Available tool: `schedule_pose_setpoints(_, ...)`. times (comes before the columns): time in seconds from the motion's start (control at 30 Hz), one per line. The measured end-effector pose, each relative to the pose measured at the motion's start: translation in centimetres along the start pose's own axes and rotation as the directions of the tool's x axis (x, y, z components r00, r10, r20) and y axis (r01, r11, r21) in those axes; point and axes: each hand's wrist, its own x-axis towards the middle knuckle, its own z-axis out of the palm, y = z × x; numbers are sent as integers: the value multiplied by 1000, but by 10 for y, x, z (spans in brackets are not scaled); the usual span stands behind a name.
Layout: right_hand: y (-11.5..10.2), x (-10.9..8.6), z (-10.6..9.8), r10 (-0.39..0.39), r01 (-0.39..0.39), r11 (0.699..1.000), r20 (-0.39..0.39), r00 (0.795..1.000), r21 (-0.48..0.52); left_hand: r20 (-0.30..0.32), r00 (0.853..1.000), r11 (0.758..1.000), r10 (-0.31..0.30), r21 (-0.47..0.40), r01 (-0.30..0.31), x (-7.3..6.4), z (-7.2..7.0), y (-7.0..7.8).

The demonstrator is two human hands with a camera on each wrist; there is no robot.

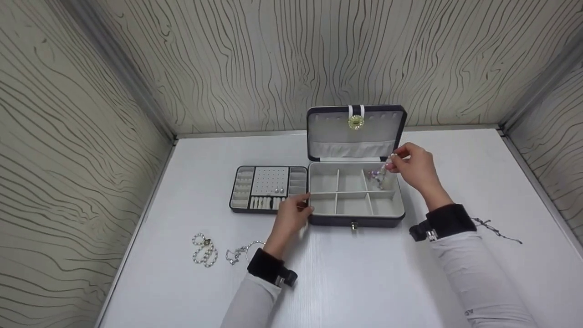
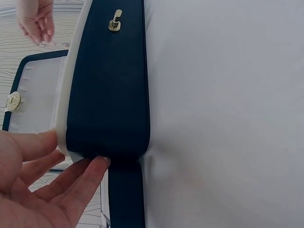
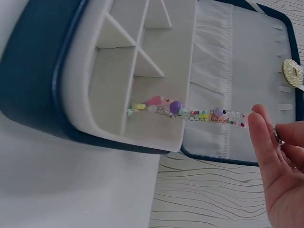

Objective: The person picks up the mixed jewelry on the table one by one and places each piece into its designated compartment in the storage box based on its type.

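The jewelry box [image 1: 355, 220], dark blue outside and pale inside, stands with its lid raised. My left hand [image 1: 291, 214] grips its front left corner, thumb on the rim and fingers against the outer side, as the left wrist view shows. Over the back right compartment my right hand [image 1: 416, 168] pinches a colourful beaded strand [image 3: 175, 108] with a silver chain. The strand hangs down into that compartment, its lower end partly hidden by a divider in the right wrist view. Left of the box lies a jewelry tray [image 1: 269, 181] with a pair of pearl studs [image 1: 278, 190] in it.
A pearl necklace [image 1: 205, 251] lies at the left on the white table [image 1: 346, 278]. Beside it are a silver chain [image 1: 233, 255] and a ring-shaped piece [image 1: 255, 243], partly covered by my left wrist. A dark chain [image 1: 498, 231] lies right of my right wrist.
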Motion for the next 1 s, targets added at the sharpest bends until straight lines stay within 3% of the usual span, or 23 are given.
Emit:
schedule_pose_setpoints(0.37, 26, -5, 23, 9, 0, 986, 53, 999, -166, 7, 1000, 999, -5, -40, 5, -2, -1, 3)
schedule_pose_setpoints(0.53, 32, -3, 30, 57, -42, 983, 81, 995, -178, -2, 1000, 1000, 16, -22, -16, -2, -1, 1)
schedule_pose_setpoints(0.67, 35, -3, 36, 91, -63, 963, 95, 991, -261, -10, 1000, 1000, 25, -2, -25, -1, -1, 1)
schedule_pose_setpoints(0.83, 40, -2, 41, 69, -28, 933, 102, 992, -359, -7, 1000, 1000, 7, -1, -7, -1, -1, 1)
schedule_pose_setpoints(1.0, 45, 0, 44, 27, 9, 934, 97, 995, -357, 3, 1000, 1000, -3, 2, 3, -2, -2, 3)
